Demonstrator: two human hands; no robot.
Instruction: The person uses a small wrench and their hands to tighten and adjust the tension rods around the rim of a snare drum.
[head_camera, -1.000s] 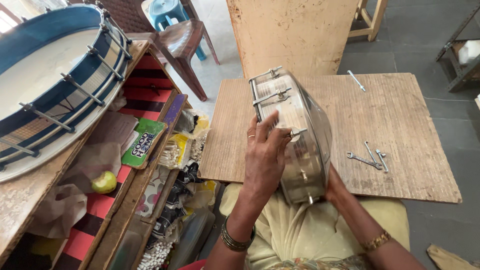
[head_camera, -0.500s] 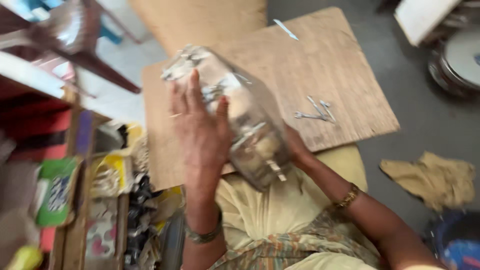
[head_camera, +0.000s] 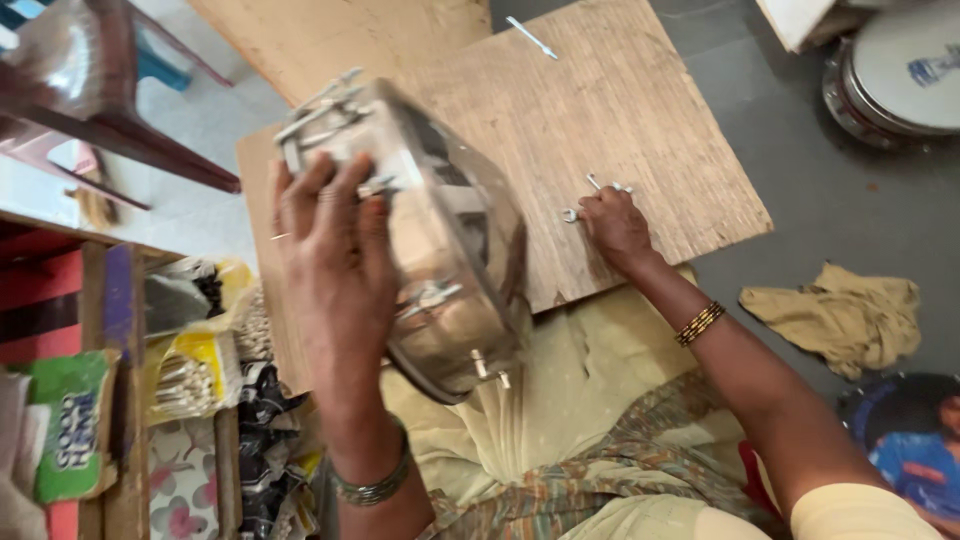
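Your left hand (head_camera: 335, 260) spreads its fingers over the shiny round metal drum frame (head_camera: 430, 240), holding it tilted above the near-left of the wooden board (head_camera: 640, 110). Your right hand (head_camera: 615, 225) curls its fingers on small silver wrenches (head_camera: 590, 195) (right side of the board).

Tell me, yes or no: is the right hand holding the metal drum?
No: the right hand is down on the wooden board at the small metal tools, while the left hand alone grips the drum.

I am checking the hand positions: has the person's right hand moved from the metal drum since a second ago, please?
Yes. The right hand has left the metal drum and reached out onto the wooden board, now on the small spanners lying there.
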